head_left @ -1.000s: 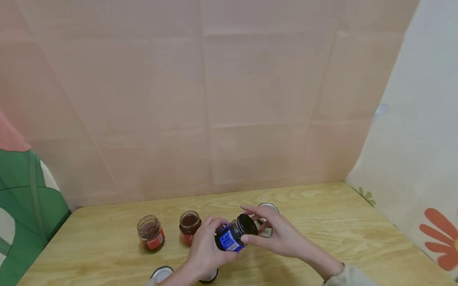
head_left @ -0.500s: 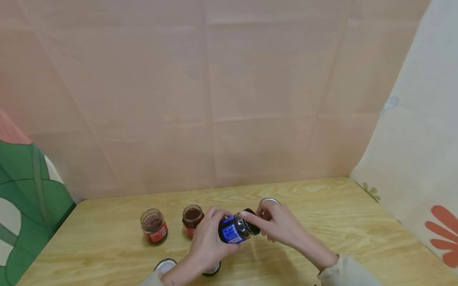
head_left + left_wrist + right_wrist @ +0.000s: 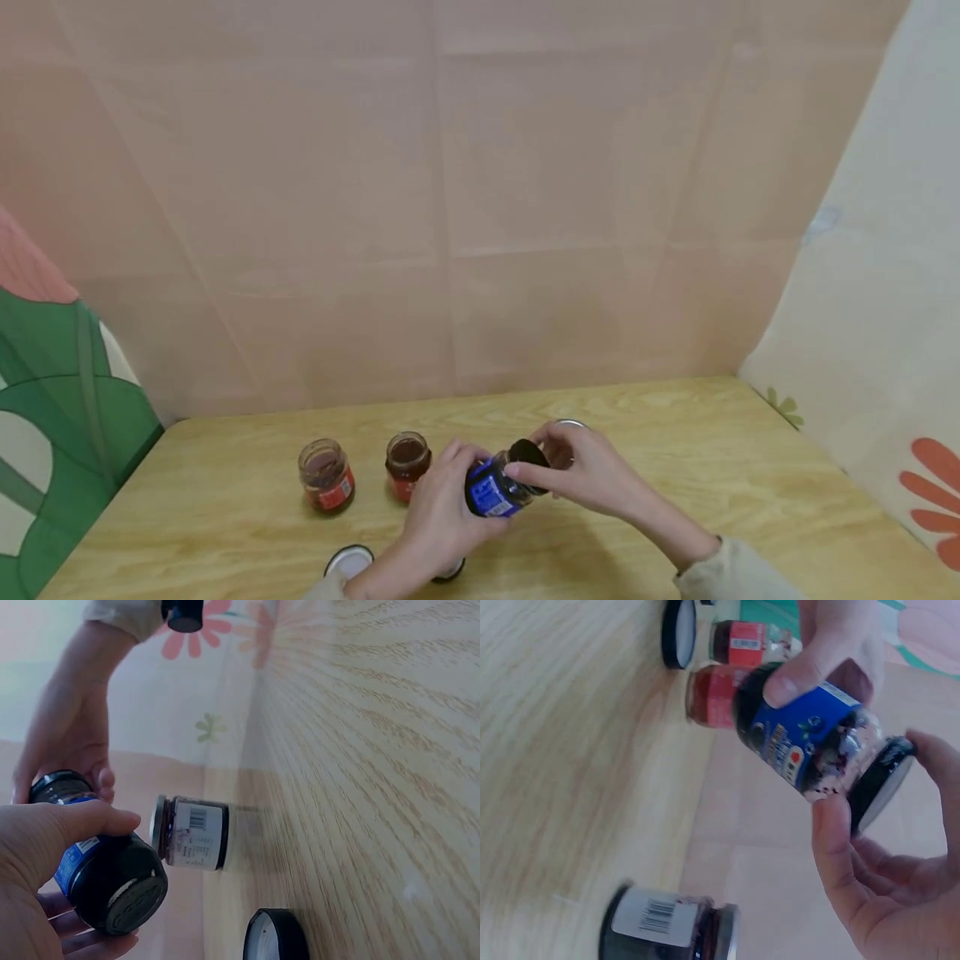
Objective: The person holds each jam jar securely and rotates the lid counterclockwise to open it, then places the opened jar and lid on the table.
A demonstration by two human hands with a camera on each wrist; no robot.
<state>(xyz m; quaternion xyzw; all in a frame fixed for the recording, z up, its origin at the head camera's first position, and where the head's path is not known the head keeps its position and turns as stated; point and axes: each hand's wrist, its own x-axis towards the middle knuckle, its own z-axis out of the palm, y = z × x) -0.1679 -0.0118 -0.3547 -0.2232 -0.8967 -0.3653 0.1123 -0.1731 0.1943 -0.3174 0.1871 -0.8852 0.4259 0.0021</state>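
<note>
My left hand [image 3: 444, 510] grips a jam jar [image 3: 491, 492] with a blue label, holding it tilted to the right above the table. At its mouth is a black lid [image 3: 881, 784], which my right hand [image 3: 592, 471] pinches by the edge between thumb and fingers. Whether the lid still sits fully on the rim, I cannot tell. In the left wrist view the jar's dark base faces the camera, and the left thumb [image 3: 101, 820] lies along its side. The right palm and curled fingers show in the right wrist view.
Two lidless red-labelled jars [image 3: 327, 479] [image 3: 408, 467] stand to the left on the wooden table [image 3: 225, 508]. Behind my right hand stands a white-labelled jar [image 3: 196, 834] with a silver lid. Loose lids [image 3: 350, 561] [image 3: 450, 572] lie near my left forearm.
The right hand's fingers have curled in and then opened again around the lid as it turned. My left hand keeps its grip on the blue-labelled jar. The head view shifted slightly.
</note>
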